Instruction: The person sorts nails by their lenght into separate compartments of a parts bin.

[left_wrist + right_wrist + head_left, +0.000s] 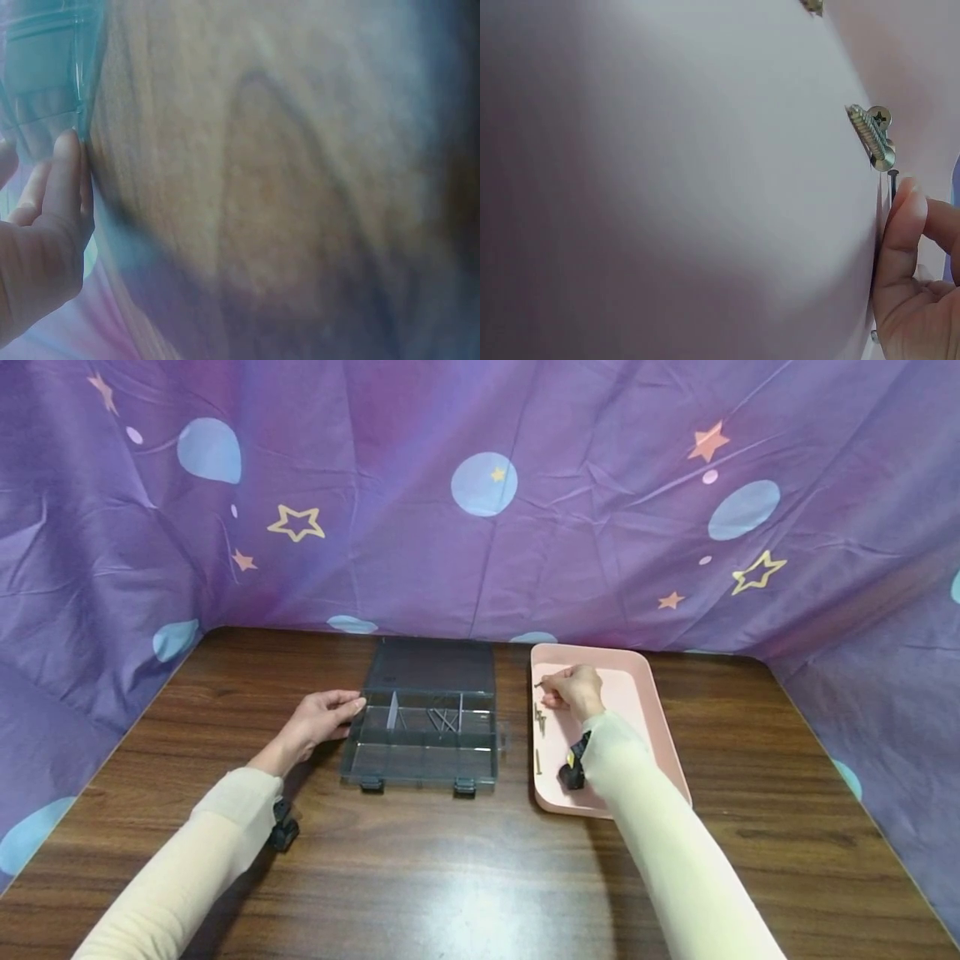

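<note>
My left hand (318, 720) holds the left edge of a clear dark-tinted organizer box (420, 764), thumb at the rim and fingers along the outer side. The box lies with its lid (435, 665) folded back. Thin nails (444, 719) lie in its upper middle compartment, between two pale dividers (392, 710). Over the left side of a pink tray (663, 735), my right hand (576, 690) pinches a thin dark nail (893, 180) between thumb and fingertip. Close beside those fingertips, brass-coloured screws (868, 135) rest in a small cluster along the tray's wall.
Another screw (537, 762) lies nearer the tray's front left corner. Both box latches (464, 787) stick out at the front. A wooden table (360, 877) carries everything, and a purple patterned cloth (405, 552) hangs behind and at both sides.
</note>
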`<state>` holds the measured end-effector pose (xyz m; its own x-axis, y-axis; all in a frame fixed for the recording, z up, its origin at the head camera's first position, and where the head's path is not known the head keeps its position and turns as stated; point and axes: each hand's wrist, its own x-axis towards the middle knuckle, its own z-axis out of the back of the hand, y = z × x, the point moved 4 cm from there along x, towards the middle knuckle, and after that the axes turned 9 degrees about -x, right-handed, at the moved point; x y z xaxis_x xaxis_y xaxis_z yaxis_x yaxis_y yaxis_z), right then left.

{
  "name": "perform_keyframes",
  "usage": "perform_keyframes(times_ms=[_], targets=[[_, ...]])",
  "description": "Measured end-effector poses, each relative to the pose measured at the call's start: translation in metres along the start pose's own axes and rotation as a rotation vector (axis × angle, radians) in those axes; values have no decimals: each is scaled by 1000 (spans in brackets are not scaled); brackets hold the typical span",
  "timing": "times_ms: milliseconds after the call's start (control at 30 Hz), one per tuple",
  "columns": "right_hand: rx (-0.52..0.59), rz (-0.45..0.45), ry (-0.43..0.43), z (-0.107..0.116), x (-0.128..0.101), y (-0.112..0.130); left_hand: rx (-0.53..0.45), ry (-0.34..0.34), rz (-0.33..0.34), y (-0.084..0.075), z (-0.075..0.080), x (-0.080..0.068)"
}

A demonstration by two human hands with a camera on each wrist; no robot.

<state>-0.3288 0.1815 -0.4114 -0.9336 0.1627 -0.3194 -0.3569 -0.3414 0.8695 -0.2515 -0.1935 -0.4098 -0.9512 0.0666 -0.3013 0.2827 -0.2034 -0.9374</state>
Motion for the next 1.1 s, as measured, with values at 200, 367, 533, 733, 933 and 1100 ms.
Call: perform_keyframes(times_ms=[200, 367, 533, 733, 933, 1100], targets=[[-15, -27, -35, 0, 2, 0, -4, -3, 0, 0, 1, 1], [-53, -31, -80, -1, 2, 1, -7, 0, 2, -1, 0, 0], [-94, -25, -117, -1, 1, 2, -9, 5, -2, -1, -1, -1], [-207, -31, -164, -1, -2, 4, -8, 5, 0, -2, -1, -1], [-221, -45, -152, -1, -3, 5, -9, -2, 4, -2, -1, -1], [-242, -39, -152, -1, -2, 6, -10, -4, 6, -3, -1, -2]])
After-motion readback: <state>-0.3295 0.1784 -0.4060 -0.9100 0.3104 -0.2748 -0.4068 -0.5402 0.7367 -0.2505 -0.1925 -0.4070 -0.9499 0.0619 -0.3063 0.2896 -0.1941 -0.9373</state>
